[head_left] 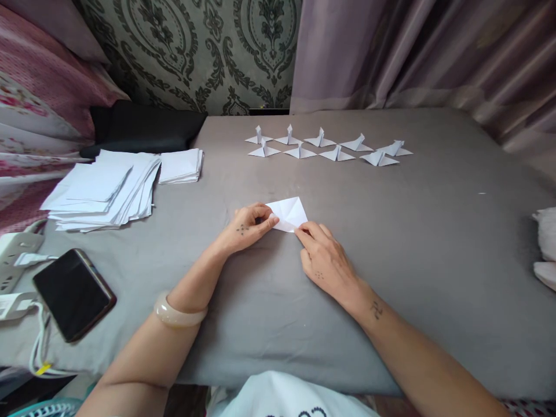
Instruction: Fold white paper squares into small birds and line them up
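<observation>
A small white sheet of paper, with creases and folded edges, lies between my two hands near the middle of the grey-covered table. My left hand pinches its left side between thumb and fingers. At the lower right corner, my right hand presses the paper with its fingertips, the other fingers curled in. Beyond them stand several folded paper birds in two rows, wings spread out.
To the left are a large stack of white paper and a smaller stack, with a black cushion-like item behind. A phone lies beside a power strip and white cables. Something white sits at the right edge.
</observation>
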`<state>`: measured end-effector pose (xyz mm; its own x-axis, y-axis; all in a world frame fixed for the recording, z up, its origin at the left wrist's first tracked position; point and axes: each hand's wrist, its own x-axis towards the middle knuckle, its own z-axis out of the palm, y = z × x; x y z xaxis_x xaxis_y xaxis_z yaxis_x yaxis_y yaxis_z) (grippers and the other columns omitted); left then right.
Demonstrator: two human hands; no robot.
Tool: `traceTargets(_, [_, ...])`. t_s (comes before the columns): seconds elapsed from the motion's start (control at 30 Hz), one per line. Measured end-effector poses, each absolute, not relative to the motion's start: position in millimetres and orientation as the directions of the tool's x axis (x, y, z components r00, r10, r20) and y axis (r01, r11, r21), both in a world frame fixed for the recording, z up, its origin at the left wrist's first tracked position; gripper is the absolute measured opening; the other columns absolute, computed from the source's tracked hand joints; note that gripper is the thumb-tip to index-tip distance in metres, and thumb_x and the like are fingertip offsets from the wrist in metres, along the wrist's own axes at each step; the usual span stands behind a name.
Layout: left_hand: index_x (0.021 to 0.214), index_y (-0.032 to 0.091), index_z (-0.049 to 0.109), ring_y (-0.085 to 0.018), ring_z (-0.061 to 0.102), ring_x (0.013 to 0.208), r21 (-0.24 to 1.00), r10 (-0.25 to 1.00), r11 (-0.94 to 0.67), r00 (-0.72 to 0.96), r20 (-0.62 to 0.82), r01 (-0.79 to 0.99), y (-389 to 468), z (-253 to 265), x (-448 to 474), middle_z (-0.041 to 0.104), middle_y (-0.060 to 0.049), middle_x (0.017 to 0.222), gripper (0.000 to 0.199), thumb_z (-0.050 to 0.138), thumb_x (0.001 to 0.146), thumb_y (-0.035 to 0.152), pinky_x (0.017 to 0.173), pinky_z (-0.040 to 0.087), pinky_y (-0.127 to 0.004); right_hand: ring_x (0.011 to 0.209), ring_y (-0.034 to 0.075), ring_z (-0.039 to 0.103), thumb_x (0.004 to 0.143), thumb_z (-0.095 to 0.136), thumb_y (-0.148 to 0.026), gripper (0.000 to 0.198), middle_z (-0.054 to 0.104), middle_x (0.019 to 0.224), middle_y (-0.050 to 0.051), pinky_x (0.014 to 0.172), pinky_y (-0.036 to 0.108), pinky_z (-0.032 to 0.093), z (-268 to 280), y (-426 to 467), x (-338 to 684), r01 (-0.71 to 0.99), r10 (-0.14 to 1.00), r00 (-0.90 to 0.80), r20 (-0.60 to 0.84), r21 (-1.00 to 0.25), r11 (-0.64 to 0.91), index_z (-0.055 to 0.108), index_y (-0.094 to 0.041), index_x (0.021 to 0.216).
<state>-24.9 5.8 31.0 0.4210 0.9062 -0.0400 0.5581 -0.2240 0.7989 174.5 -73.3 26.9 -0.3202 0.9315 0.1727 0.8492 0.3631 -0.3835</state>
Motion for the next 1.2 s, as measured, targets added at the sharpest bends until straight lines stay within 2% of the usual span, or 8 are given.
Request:
traceTargets(0.53, [0.077, 0.016, 0.065, -0.013, 0.052, 0.072, 0.759, 0.939, -0.186, 0.34, -0.049, 0.623, 4.3, 33.1, -19.5, 0.063, -0.005, 0.09, 0.032, 0.055, 0.086, 0.045, 0.067, 0.041, -0.026, 0.088, 0.025, 0.047, 0.082, 0.042, -0.003, 0.049, 0.058, 0.103, 0.014, 0.063, 0.035, 0.044, 25.3, -71.3, 165.8, 0.902, 0.922, -0.353, 0.162, -0.204, 0.381, 0.056, -0.017, 0.127])
traceTargets(0.6, [0.079, 0.016, 0.065, -0.013, 0.052, 0.072, 0.757, 0.934, -0.205, 0.355, -0.038, 0.62, 3.9, 33.4, -20.0, 0.062, -0.004, 0.086, 0.029, 0.058, 0.084, 0.044, 0.067, 0.041, -0.026, 0.089, 0.025, 0.049, 0.082, 0.043, -0.003, 0.05, 0.058, 0.103, 0.013, 0.065, 0.035, 0.045, 24.2, -70.0, 167.9, 0.895, 0.925, -0.345, 0.159, -0.24, 0.375, 0.058, -0.019, 0.127])
traceTargets(0.77, [0.083, 0.017, 0.066, -0.014, 0.054, 0.075, 0.832, 0.909, -0.22, 0.416, -0.014, 0.509, 1.8, 34.6, -23.2, 0.063, -0.003, 0.086, 0.022, 0.062, 0.082, 0.038, 0.069, 0.042, -0.026, 0.099, 0.022, 0.053, 0.087, 0.052, -0.019, 0.033, 0.06, 0.105, 0.007, 0.084, 0.034, 0.047, 20.1, -61.4, 180.6, 0.806, 0.949, -0.188, 0.251, -0.513, 0.295, 0.061, -0.023, 0.119])
traceTargets(0.87, [0.088, 0.019, 0.068, -0.017, 0.059, 0.092, 0.887, 0.889, -0.257, 0.454, 0.061, 0.384, -0.2, 35.1, -22.7, 0.065, -0.005, 0.097, 0.016, 0.064, 0.083, 0.032, 0.084, 0.044, -0.029, 0.102, 0.023, 0.053, 0.08, 0.066, -0.028, 0.033, 0.061, 0.111, 0.007, 0.091, 0.037, 0.044, 17.2, -56.8, 186.8, 0.776, 0.947, -0.122, 0.298, -0.565, 0.278, 0.062, -0.022, 0.112])
traceTargets(0.93, [0.087, 0.02, 0.07, -0.019, 0.058, 0.104, 0.881, 0.88, -0.302, 0.461, 0.111, 0.364, -1.8, 35.3, -21.0, 0.066, -0.006, 0.104, 0.012, 0.064, 0.083, 0.03, 0.095, 0.041, -0.032, 0.098, 0.022, 0.054, 0.081, 0.065, -0.023, 0.015, 0.063, 0.105, 0.005, 0.089, 0.035, 0.043, 16.6, -55.6, 188.0, 0.771, 0.94, -0.129, 0.316, -0.564, 0.295, 0.065, -0.022, 0.096])
traceTargets(0.97, [0.086, 0.021, 0.071, -0.02, 0.056, 0.109, 0.86, 0.88, -0.327, 0.458, 0.126, 0.391, -2.8, 35.4, -20.1, 0.066, -0.006, 0.108, 0.01, 0.064, 0.084, 0.029, 0.099, 0.039, -0.035, 0.096, 0.021, 0.054, 0.083, 0.061, -0.02, 0.007, 0.064, 0.102, 0.004, 0.088, 0.034, 0.042, 17.1, -55.6, 187.9, 0.778, 0.935, -0.135, 0.328, -0.55, 0.305, 0.064, -0.022, 0.088])
traceTargets(1.03, [0.088, 0.024, 0.072, -0.022, 0.052, 0.116, 0.782, 0.887, -0.373, 0.441, 0.141, 0.499, -5.1, 35.6, -18.4, 0.064, -0.006, 0.117, 0.009, 0.064, 0.085, 0.028, 0.104, 0.033, -0.04, 0.092, 0.02, 0.054, 0.085, 0.054, -0.014, 0.011, 0.065, 0.096, 0.004, 0.086, 0.034, 0.04, 20.0, -57.0, 186.9, 0.817, 0.918, -0.151, 0.367, -0.477, 0.325, 0.061, -0.022, 0.082])
traceTargets(1.2, [0.109, 0.027, 0.065, -0.024, 0.05, 0.112, 0.555, 0.896, -0.435, 0.405, 0.184, 0.709, -11.8, 32.6, -16.0, 0.059, -0.006, 0.122, 0.026, 0.067, 0.083, 0.029, 0.098, 0.031, -0.041, 0.088, 0.021, 0.051, 0.091, 0.039, -0.008, 0.025, 0.064, 0.088, 0.007, 0.087, 0.035, 0.035, 30.6, -64.1, 185.0, 0.915, 0.877, -0.271, 0.397, -0.178, 0.363, 0.062, -0.018, 0.086])
